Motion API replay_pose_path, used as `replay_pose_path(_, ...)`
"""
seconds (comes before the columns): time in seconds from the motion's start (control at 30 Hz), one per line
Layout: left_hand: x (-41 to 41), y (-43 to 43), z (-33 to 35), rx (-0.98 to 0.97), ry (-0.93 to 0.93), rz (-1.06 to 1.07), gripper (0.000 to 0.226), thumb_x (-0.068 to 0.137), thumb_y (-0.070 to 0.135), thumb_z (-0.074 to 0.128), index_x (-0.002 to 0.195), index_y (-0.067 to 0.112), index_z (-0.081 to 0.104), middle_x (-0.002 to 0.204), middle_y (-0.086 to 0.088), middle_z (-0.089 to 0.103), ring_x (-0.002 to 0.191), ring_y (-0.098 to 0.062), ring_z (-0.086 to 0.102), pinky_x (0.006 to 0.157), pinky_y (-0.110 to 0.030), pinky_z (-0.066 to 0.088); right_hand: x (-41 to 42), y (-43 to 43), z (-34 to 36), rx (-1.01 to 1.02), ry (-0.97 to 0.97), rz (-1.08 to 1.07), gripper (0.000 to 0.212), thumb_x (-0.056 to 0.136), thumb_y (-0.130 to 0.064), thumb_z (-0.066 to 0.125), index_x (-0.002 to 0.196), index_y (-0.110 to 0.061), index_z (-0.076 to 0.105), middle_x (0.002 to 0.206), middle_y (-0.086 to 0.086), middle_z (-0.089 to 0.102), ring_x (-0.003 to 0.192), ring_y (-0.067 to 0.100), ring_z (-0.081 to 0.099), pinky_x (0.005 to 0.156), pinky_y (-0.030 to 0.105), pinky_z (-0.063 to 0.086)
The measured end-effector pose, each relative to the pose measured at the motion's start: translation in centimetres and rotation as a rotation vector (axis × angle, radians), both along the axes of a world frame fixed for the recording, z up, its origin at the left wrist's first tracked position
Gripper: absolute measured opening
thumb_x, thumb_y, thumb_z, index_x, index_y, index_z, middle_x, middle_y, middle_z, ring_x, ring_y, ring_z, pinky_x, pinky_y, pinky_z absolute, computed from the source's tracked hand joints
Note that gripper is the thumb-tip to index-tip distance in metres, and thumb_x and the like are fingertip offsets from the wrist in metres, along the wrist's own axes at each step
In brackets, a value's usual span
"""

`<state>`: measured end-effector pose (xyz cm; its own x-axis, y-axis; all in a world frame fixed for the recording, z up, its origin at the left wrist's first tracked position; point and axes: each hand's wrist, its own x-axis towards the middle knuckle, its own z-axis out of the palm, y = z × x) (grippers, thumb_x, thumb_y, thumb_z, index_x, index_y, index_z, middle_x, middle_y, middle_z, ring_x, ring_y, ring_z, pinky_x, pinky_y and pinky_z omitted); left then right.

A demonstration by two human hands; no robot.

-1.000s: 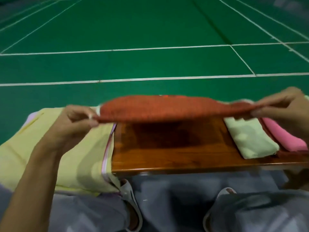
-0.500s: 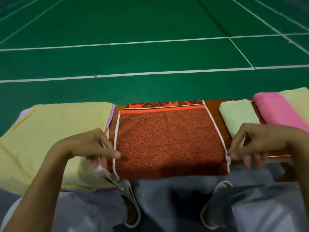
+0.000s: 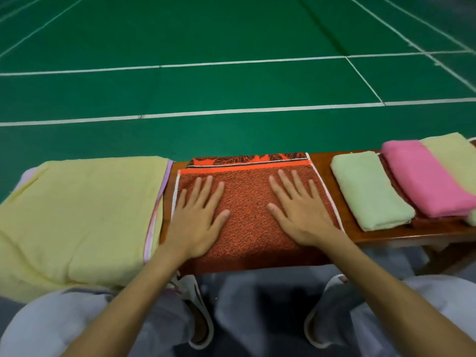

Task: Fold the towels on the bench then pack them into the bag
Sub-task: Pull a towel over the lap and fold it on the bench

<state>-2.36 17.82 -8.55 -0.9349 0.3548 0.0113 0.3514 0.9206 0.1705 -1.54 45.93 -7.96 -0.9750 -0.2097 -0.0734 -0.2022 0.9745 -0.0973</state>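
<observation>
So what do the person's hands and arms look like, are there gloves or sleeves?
No gloves. The left hand and right hand are bare, with no rings. The left forearm and right forearm are bare too: no sleeve, watch or bracelet shows in the picture.

Green court floor [image 3: 231, 34], white lines [image 3: 257, 110]; grey trousers [image 3: 38, 323], white slippers [image 3: 190, 287] below.
</observation>
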Motion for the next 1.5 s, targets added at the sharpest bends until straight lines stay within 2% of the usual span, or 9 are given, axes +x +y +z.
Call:
replay_pose_path(0.23,-0.3,-2.7,0.1,0.060,-0.009,0.146,0.080,0.098,0.063,0.005,0.165,0.020,0.009,0.171,-0.002,-0.007,0.156,-0.016,-0.019,0.128,-0.047,0.003,-0.5,2.9,0.0,-0.039,0.031,-0.222,0.081,0.097,-0.062,0.008,0.164,-0.015,0.010,0.171,0.007,0.005,0.158,0.029,0.003,0.126,0.050,0.009)
replay_pose_path(0.3,0.0,-2.3,0.5,0.168,0.038,0.227,0.076,0.102,0.058,0.021,0.163,0.012,0.023,0.171,-0.011,0.013,0.159,-0.025,0.006,0.127,-0.047,0.015,-0.5,2.6,0.5,-0.132,0.128,-0.299,0.075,0.099,-0.054,0.024,0.157,-0.007,0.031,0.164,0.019,0.029,0.149,0.037,0.028,0.122,0.050,0.024)
replay_pose_path(0.4,0.6,-1.9,1.7,0.256,0.171,0.446,0.062,0.098,0.045,0.059,0.139,0.000,0.048,0.133,-0.024,0.056,0.121,-0.041,0.049,0.101,-0.050,0.043,-0.6,2.4,2.0,-0.217,0.323,-0.440,0.053,0.098,-0.037,0.053,0.132,0.003,0.050,0.127,0.027,0.058,0.115,0.043,0.051,0.098,0.050,0.043)
replay_pose_path(0.6,-0.9,-2.4,3.7,0.424,-0.151,0.613,0.032,0.086,0.035,0.080,0.100,0.009,0.066,0.096,-0.011,0.070,0.096,-0.036,0.067,0.073,-0.037,0.046,-2.1,3.2,4.0,-0.270,-0.048,-0.638,0.041,0.088,-0.040,0.070,0.105,-0.005,0.058,0.110,0.021,0.067,0.102,0.042,0.064,0.080,0.041,0.049)
replay_pose_path(0.73,-1.4,-2.4,4.1,0.672,-0.255,0.654,0.015,0.083,0.029,0.084,0.079,0.022,0.072,0.089,-0.004,0.077,0.086,-0.027,0.072,0.083,-0.039,0.057,-2.6,4.1,4.3,-0.369,-0.108,-0.583,0.022,0.085,-0.029,0.072,0.081,-0.013,0.058,0.093,0.015,0.069,0.088,0.035,0.064,0.076,0.037,0.048)
replay_pose_path(0.83,-1.7,-3.0,4.9,1.053,-0.329,0.716,0.007,0.085,0.014,0.082,0.087,0.014,0.075,0.094,-0.015,0.078,0.082,-0.026,0.074,0.086,-0.047,0.061,-2.2,5.3,4.8,-0.823,-0.124,-0.559,0.025,0.088,-0.003,0.073,0.102,-0.013,0.056,0.096,0.019,0.070,0.084,0.031,0.068,0.081,0.043,0.057)
replay_pose_path(0.97,-1.9,-4.2,6.9,1.271,-0.445,0.575,0.052,0.083,-0.004,0.077,0.128,0.016,0.061,0.096,-0.017,0.078,0.078,-0.024,0.076,0.064,-0.029,0.061,-0.9,6.8,6.9,-1.346,-0.243,-0.366,0.084,0.088,0.019,0.061,0.147,-0.034,0.034,0.086,0.017,0.076,0.070,0.017,0.072,0.065,0.029,0.060)
replay_pose_path(1.2,-1.3,-7.4,10.9,1.106,-0.497,0.221,0.045,0.077,-0.007,0.072,0.121,0.004,0.071,0.103,-0.021,0.076,0.093,-0.022,0.075,0.082,-0.023,0.059,-0.5,9.1,9.7,-1.488,-0.221,-0.212,0.065,0.080,0.003,0.066,0.142,-0.014,0.057,0.090,0.010,0.076,0.079,0.013,0.070,0.079,0.021,0.058)
replay_pose_path(1.5,-0.4,-7.1,13.3,0.679,0.061,0.223,0.010,0.087,0.014,0.081,0.090,0.023,0.077,0.071,0.006,0.076,0.064,-0.004,0.072,0.060,-0.014,0.051,1.0,9.2,13.9,-1.038,-0.008,-0.126,0.016,0.091,0.000,0.067,0.099,-0.012,0.074,0.080,-0.002,0.078,0.068,0.006,0.070,0.070,0.015,0.057)
